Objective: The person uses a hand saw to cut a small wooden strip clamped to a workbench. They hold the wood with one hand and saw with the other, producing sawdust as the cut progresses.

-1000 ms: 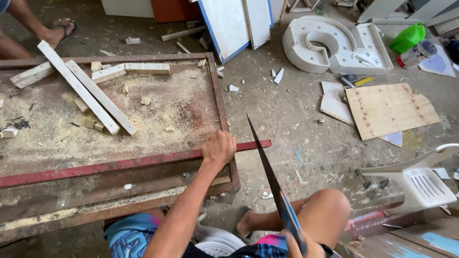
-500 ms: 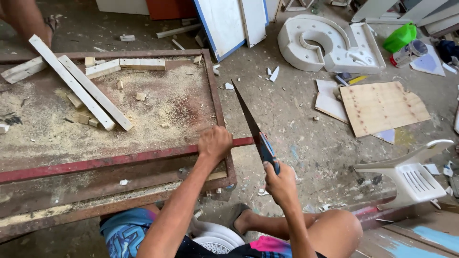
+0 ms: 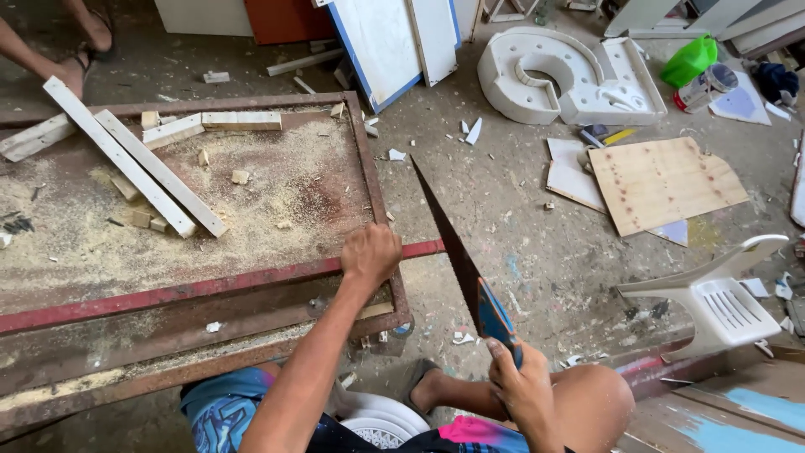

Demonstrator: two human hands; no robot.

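My left hand (image 3: 370,253) presses down on a long red-painted wooden strip (image 3: 168,291) that lies across the near edge of a rusty metal table (image 3: 365,159); the strip's end sticks out past the table corner. In my right hand (image 3: 520,387) is a hand saw (image 3: 453,243) with a blue handle, its dark blade pointing up and away, just right of the strip's free end. The blade's edge is close to the strip; contact cannot be told. My bare knee (image 3: 587,403) is under the saw hand.
Sawdust, small offcuts and two long white battens (image 3: 134,164) cover the tabletop. A plywood sheet (image 3: 667,180), a white moulded form (image 3: 562,71), a green container (image 3: 692,60) and an overturned white plastic chair (image 3: 713,298) lie on the littered concrete floor. Another person's feet (image 3: 84,50) are at far left.
My right hand has lifted the saw forward from beside my knee, and the blade now stands by the strip's free end. My left hand stays on the red strip.
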